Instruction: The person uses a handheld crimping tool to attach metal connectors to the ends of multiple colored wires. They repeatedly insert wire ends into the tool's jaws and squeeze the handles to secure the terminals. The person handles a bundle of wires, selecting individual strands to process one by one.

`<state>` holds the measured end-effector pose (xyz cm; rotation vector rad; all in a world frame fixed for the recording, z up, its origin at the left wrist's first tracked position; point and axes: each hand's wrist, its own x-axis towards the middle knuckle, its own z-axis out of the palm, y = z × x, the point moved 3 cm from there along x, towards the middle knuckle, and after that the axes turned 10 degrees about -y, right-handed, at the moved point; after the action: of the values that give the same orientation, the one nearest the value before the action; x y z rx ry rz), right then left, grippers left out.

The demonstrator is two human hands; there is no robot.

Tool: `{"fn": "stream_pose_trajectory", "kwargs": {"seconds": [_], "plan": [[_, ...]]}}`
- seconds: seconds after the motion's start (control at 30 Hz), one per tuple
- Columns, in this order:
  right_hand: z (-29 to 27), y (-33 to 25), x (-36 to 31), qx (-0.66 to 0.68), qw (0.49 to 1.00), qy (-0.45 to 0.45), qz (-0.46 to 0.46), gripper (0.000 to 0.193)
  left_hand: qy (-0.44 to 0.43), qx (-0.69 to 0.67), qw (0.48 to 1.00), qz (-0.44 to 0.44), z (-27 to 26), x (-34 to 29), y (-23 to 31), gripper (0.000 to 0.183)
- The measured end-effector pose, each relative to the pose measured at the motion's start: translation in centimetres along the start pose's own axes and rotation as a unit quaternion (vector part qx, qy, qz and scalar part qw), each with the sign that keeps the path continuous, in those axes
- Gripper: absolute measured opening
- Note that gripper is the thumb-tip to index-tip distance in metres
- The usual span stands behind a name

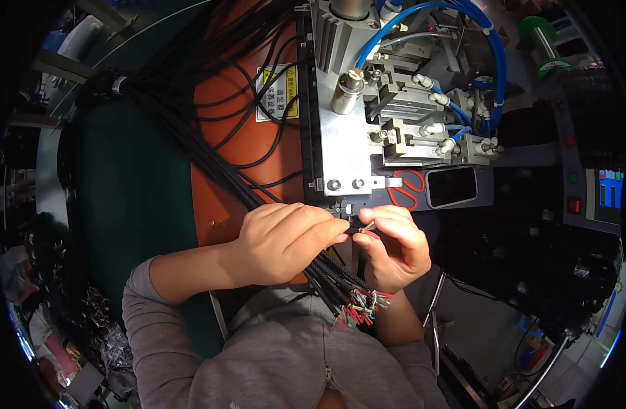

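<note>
Bundle of black cables (221, 168) comes in from the far left of the machine (344, 150), runs over the orange-red tabletop (224, 226) on its left and passes beneath the left hand (279, 242); its cut end, with coloured wire ends (364, 310) fanned out, is on the near side of the machine, beside the right wrist; the left hand is just in front of the machine, fingers curled, thumb and forefinger close together, though I cannot tell whether anything is caught between the tips; the right hand (403, 249), also on the machine's near side and farther right, is half curled, thumb and fingertips closed on what look like a few thin wires (369, 228), reddish and brassy, facing the left fingertips; a small white part (349, 208) sits at the machine's near end, just beyond the fingers; a phone (452, 187) lies to the right of that end; the step in hand looks to be separating or straightening wire ends by fingertip; the next move seems to call for a steady pinch with the tips lined up, the loose wires held clear.
</note>
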<state>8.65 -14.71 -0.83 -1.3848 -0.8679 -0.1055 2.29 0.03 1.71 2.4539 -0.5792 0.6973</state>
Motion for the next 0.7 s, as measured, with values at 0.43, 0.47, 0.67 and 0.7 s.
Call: {"fn": "stream_pose_trajectory", "kwargs": {"seconds": [0.43,0.47,0.67,0.7], "plan": [[-0.1,-1.0,0.8,-0.252,0.965,-0.073,-0.011,0.02,-0.085,0.028,0.996,-0.012,0.2,-0.1,0.2,0.019],[-0.3,-1.1,1.0,-0.264,0.959,-0.1,-0.003,0.019,-0.097,0.039,0.994,-0.009,0.1,0.0,0.3,0.018],[-2.5,0.0,1.5,-0.111,0.941,-0.228,0.226,0.014,-0.097,0.071,0.992,0.025,0.8,-0.1,0.3,0.019],[-2.7,0.3,1.3,-0.069,0.94,-0.233,0.241,0.014,-0.105,0.066,0.992,0.026,0.7,-0.1,0.3,0.021]]}}
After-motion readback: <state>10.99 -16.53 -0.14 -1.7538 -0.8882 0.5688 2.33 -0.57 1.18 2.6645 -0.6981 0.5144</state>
